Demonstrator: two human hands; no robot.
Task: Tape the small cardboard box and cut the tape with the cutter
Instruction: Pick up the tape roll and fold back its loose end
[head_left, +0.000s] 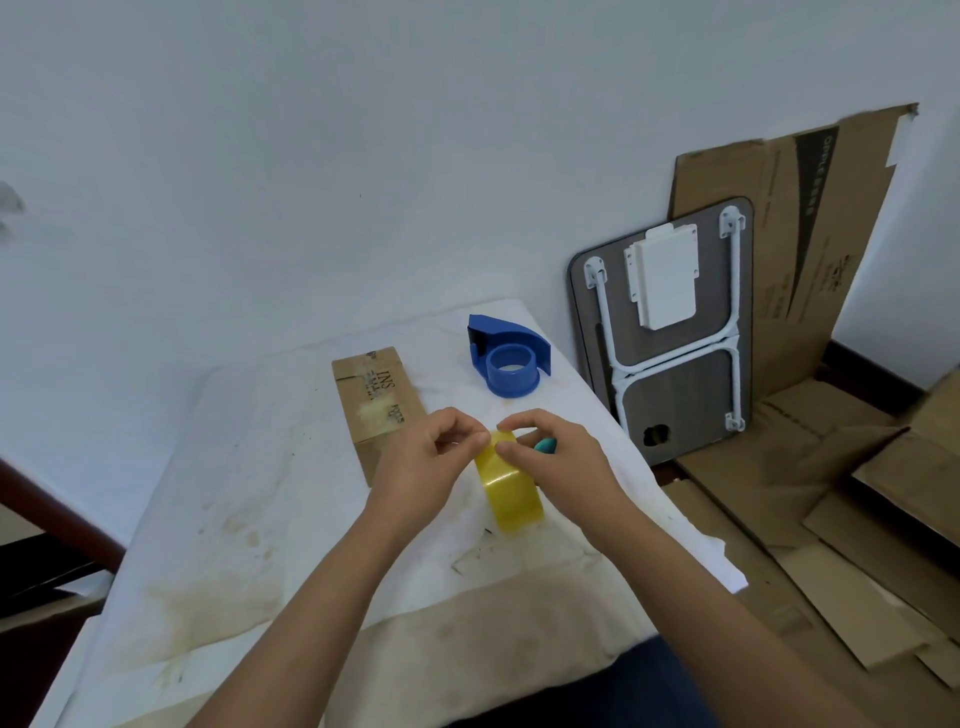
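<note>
Fingertips of both hands meet at the top of the yellow tape roll (511, 486), at its 12 o'clock edge. The left hand (423, 465) has thumb and forefinger pinched together right at the rim, most likely picking for the loose end so a strip can be pulled free; whether they already have the end between them is too small to tell. The right hand (558, 460) curls over the roll from the 2 o'clock side, fingers closed onto its outer face, steadying it on edge so the left can work.

Something teal (546, 445) peeks out behind the right fingers; I cannot tell what it is.

The box (375, 402) lies at 10 o'clock from the roll, just beyond the left hand and untouched, old tape marks on its top, close enough for the strip to reach. The blue cutter (508, 356) sits at 12 o'clock, farther back near the wall, empty of any roll, waiting for the cutting step. All rest on the white-covered table (249, 519).
</note>
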